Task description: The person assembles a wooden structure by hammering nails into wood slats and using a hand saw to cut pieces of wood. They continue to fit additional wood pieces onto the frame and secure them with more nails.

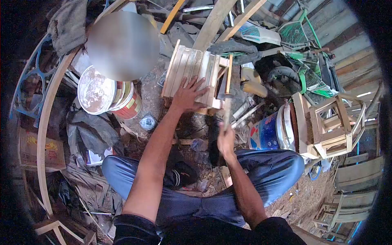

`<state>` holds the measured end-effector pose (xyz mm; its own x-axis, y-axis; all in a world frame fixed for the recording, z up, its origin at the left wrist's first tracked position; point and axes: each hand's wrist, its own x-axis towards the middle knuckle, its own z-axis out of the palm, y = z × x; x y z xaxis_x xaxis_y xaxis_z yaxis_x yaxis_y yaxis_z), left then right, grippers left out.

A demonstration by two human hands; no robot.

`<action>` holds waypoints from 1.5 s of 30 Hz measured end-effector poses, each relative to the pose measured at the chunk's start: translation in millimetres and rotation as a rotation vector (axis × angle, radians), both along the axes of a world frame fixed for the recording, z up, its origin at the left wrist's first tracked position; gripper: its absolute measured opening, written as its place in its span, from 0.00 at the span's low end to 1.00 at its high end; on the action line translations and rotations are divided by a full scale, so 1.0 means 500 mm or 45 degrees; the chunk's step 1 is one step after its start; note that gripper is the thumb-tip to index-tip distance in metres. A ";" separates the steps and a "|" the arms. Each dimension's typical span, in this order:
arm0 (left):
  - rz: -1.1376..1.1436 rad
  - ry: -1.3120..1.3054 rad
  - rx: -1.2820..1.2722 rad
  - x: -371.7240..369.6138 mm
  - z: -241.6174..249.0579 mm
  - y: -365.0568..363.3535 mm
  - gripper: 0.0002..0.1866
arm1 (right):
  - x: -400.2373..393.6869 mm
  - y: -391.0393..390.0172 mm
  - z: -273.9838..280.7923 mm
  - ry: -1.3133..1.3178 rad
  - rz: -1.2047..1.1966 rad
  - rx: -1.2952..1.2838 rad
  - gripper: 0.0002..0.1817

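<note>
A small slatted wooden stool [192, 61] lies on its side in front of me, its slats facing up and its legs pointing right. My left hand [190, 96] rests flat across the slats with the fingers spread. Just right of the stool's near corner, my right hand [225, 141] is wrapped round the handle of a hammer [227, 112], which is smeared by motion. The hammer's head is close beside the wooden end piece [217, 103] of the stool.
White paint buckets [96, 92] stand at the left and a blue bucket [265, 132] at the right. Beside that bucket is another wooden stool frame [326, 126]. A green-and-black motorbike [304, 69] stands at the back right. Scraps and a plastic bag [148, 122] litter the ground.
</note>
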<state>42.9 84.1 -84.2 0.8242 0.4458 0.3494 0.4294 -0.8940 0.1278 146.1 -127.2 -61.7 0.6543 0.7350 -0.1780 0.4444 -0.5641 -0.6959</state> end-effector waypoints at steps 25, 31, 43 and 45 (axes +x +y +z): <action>-0.008 0.014 -0.042 0.001 -0.002 0.006 0.41 | -0.017 0.007 0.090 -0.173 -0.058 0.494 0.16; 0.007 0.044 -0.015 0.001 0.007 0.002 0.40 | 0.005 -0.003 -0.002 -0.214 0.132 -0.056 0.15; -0.002 0.015 -0.047 0.000 0.008 0.001 0.40 | 0.002 0.006 0.016 -0.332 0.169 0.013 0.13; 0.000 0.001 -0.024 -0.003 0.004 0.009 0.40 | -0.014 0.012 0.083 -0.226 0.088 0.084 0.13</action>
